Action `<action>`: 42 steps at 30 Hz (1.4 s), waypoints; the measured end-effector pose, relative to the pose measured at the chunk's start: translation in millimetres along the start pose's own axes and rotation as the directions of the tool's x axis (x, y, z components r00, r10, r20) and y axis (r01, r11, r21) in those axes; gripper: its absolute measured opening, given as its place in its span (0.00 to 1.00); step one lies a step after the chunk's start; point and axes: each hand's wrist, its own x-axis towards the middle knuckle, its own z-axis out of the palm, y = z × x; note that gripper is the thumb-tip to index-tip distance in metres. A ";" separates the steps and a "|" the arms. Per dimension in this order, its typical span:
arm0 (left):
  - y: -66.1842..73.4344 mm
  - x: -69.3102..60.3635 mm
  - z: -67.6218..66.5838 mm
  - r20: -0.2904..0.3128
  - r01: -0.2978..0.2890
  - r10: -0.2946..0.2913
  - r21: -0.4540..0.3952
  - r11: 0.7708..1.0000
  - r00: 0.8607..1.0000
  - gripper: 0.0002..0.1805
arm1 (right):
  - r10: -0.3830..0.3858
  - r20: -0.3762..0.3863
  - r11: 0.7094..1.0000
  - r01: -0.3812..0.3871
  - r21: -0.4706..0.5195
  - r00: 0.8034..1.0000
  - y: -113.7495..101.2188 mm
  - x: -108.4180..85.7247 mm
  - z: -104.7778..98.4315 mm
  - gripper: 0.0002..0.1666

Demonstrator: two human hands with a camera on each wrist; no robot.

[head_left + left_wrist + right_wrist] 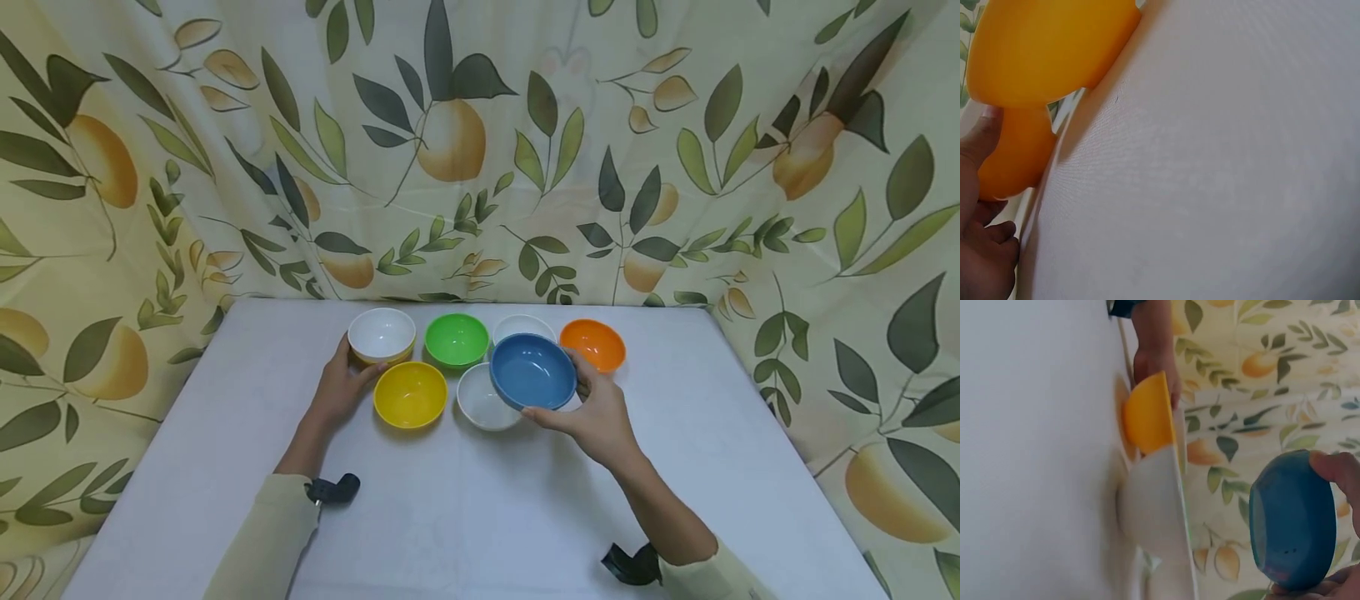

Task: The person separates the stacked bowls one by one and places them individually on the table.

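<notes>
My right hand (602, 418) grips a blue bowl (533, 372) by its rim, thumb at the near side and fingers at the far side. In the right wrist view the blue bowl (1294, 522) is held up off the table. My left hand (342, 390) holds a white bowl (382, 334) nested in a yellow one at the back left. That lower yellow bowl (1019, 153) shows between thumb and fingers in the left wrist view. Right beside this hand stands another yellow bowl (410, 395). Behind the blue bowl, a white bowl (483, 398) is partly hidden.
A green bowl (457, 340), a second white bowl (523, 326) and an orange bowl (593, 344) stand in the back row. They rest on a white-covered table (465, 517). A fruit-patterned curtain (480, 208) hangs behind the table and down both sides.
</notes>
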 end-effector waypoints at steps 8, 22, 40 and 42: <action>-3.3 0.0 -1.5 -0.004 0.036 -0.036 0.000 0.999 0.999 0.61 | 0.085 -0.098 0.996 -0.088 -0.021 0.992 24.0 -13.2 -11.3 0.62; -7.5 -4.3 2.5 -0.015 0.059 -0.059 -0.010 0.998 0.998 0.60 | 0.156 -0.127 0.986 -0.163 -0.042 0.980 54.5 -17.2 -12.0 0.63; -1.6 -0.6 2.3 -0.012 0.000 0.000 -0.006 1.000 1.000 0.58 | 0.299 -0.056 0.939 -0.304 -0.162 0.953 83.0 -18.9 -9.0 0.64; -0.7 -0.3 2.0 -0.011 0.002 -0.002 -0.003 1.000 1.000 0.58 | 0.298 -0.049 0.937 -0.301 -0.178 0.953 82.9 -19.2 -8.4 0.65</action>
